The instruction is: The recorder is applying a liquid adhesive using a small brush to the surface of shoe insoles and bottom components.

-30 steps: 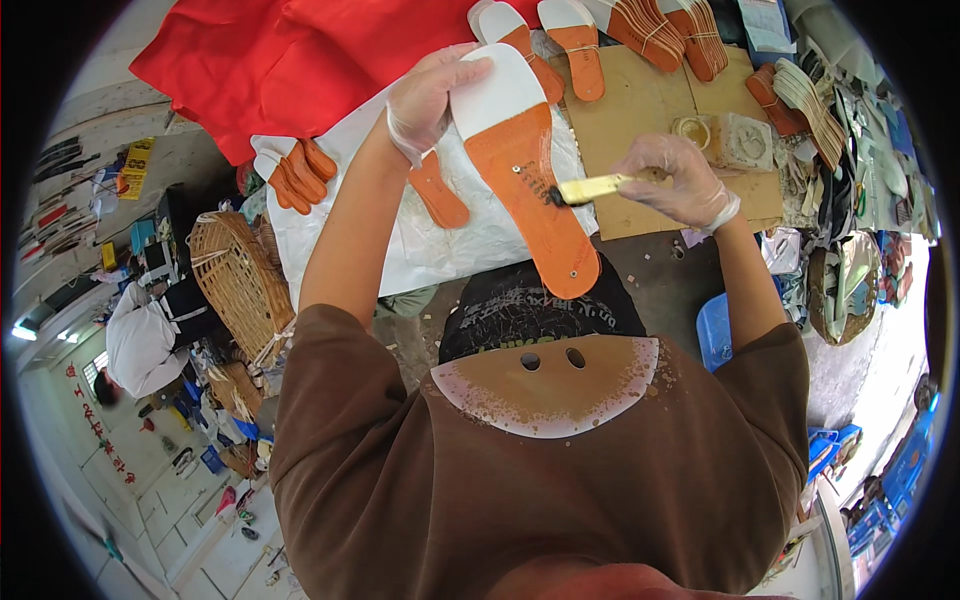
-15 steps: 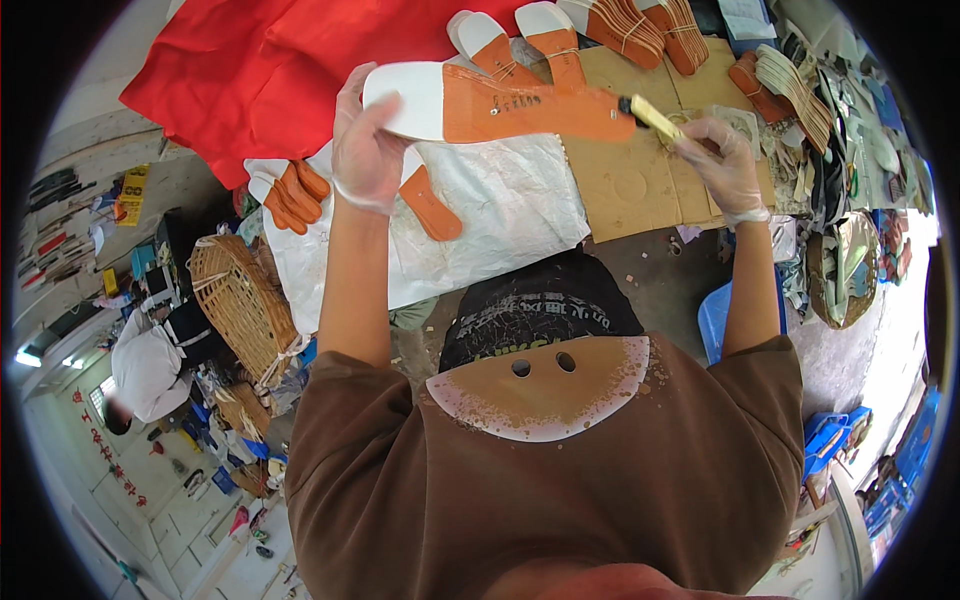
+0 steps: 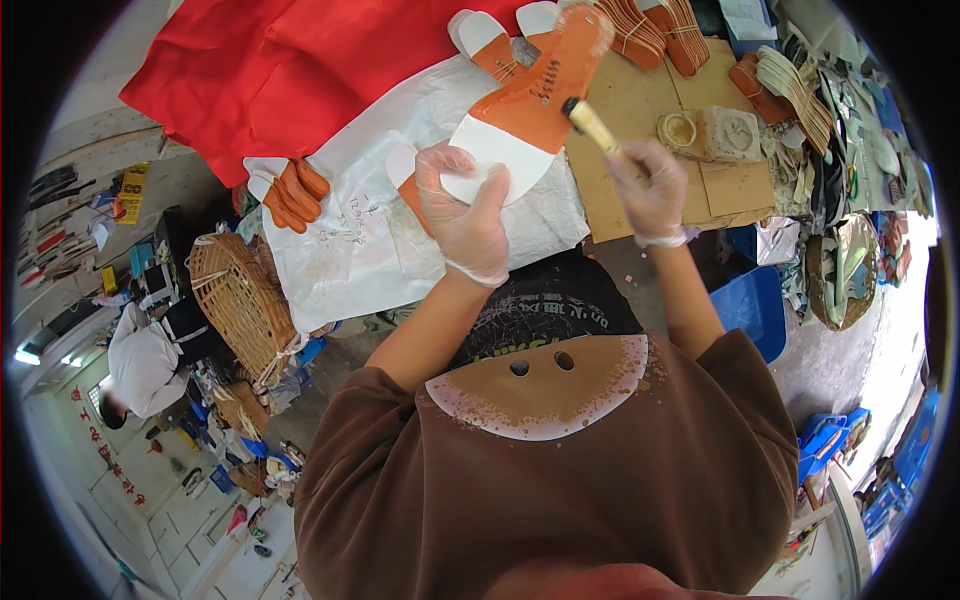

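My gloved left hand (image 3: 463,205) grips the white end of a shoe insole (image 3: 545,90), thumb on top. Its orange-brown end tilts up and to the right, and a wet-looking sheen shows along the tip. In my gloved right hand (image 3: 648,185) is a short brush with a pale wooden handle (image 3: 597,130) and a dark head. The head is at the insole's right edge; whether it touches cannot be told. Beneath my left hand, another insole (image 3: 402,170) lies partly hidden on a white sheet (image 3: 345,270).
Bundles of insoles (image 3: 625,30) lie along the far side, beside red cloth (image 3: 240,80). A small round pot (image 3: 677,130) stands on brown cardboard (image 3: 715,190). A wicker basket (image 3: 240,300) is at the left, a blue bin (image 3: 750,310) at the right. Another person (image 3: 145,365) is far left.
The insole has swung from level to tilted, its brown end now up and right. My left hand has moved right and nearer; my right hand with the brush has come left, uncovering the pot.
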Motion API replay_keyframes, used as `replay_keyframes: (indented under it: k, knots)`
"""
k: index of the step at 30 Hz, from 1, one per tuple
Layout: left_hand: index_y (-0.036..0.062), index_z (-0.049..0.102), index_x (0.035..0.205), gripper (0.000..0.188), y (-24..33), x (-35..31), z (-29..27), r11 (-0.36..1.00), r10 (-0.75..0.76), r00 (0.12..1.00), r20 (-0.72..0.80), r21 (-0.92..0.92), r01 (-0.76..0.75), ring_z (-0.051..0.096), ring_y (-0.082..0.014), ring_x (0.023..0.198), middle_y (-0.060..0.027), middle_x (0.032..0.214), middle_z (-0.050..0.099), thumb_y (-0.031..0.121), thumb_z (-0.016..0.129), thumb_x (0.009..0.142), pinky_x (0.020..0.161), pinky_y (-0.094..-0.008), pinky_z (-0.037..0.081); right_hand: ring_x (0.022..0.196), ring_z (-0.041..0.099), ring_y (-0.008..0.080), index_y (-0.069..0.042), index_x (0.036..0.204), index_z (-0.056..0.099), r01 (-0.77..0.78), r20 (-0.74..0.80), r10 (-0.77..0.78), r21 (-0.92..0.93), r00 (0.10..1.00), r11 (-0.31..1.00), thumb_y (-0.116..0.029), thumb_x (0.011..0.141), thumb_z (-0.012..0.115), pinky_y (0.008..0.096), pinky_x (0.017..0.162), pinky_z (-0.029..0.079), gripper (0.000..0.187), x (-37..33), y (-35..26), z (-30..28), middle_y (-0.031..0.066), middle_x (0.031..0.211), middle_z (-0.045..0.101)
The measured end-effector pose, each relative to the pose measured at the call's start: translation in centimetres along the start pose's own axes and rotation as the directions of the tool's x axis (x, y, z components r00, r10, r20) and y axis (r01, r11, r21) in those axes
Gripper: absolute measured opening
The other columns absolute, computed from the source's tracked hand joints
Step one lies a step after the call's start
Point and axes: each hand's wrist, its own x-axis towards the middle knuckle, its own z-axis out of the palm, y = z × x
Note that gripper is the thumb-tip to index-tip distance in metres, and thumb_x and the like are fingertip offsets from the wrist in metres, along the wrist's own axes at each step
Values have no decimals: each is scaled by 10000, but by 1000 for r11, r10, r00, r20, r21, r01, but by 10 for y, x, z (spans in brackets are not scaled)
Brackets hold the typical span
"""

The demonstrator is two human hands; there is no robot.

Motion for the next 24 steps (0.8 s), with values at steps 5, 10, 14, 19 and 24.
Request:
replay_keyframes:
  k: [5, 10, 14, 19, 24]
  knots:
    - [110, 405, 954, 353, -12, 9, -9, 982, 113, 992, -48, 158, -104, 442, -121, 984, -41, 1047, 437, -107, 600, 756, 881, -280, 381, 692, 608, 131, -41, 868, 690, 53, 235, -58, 28, 970, 998, -116, 804, 755, 271, 624, 473, 118, -22, -14, 10, 45, 748, 640]
    - [104, 387, 1029, 395, -9, 20, -20, 963, 178, 980, 92, 191, -192, 445, -149, 993, -41, 1071, 429, -100, 598, 765, 905, -314, 390, 640, 487, 57, -60, 887, 664, -606, 484, 399, 415, 779, 679, -208, 871, 687, 186, 547, 334, 151, -6, -13, -11, -3, 767, 597]
    - [127, 568, 1001, 351, 20, 54, -26, 699, 344, 797, 497, 431, -571, 488, -214, 942, -53, 1011, 460, -39, 684, 714, 818, -366, 392, 662, 469, 25, -43, 957, 672, -698, 505, 488, 431, 712, 572, -300, 921, 623, 184, 577, 337, 264, 13, 4, -27, -13, 745, 598]
    - [140, 690, 735, 73, 28, 107, -21, 82, 228, 571, 788, 569, -818, 542, -244, 909, -27, 902, 559, 202, 722, 755, 824, -418, 326, 697, 489, 30, -45, 960, 662, -769, 471, 611, 449, 636, 454, -316, 923, 631, 175, 607, 359, 276, 28, -21, -24, -13, 793, 607]
    - [68, 571, 1122, 229, 5, 119, -29, 861, -399, 791, 464, 486, 149, 573, -94, 993, -3, 1025, 643, 221, 566, 951, 882, -251, 420, 738, 521, 43, -41, 954, 656, -561, 552, 335, 310, 763, 768, -253, 913, 660, 182, 652, 397, 217, 37, -6, -14, -8, 816, 607]
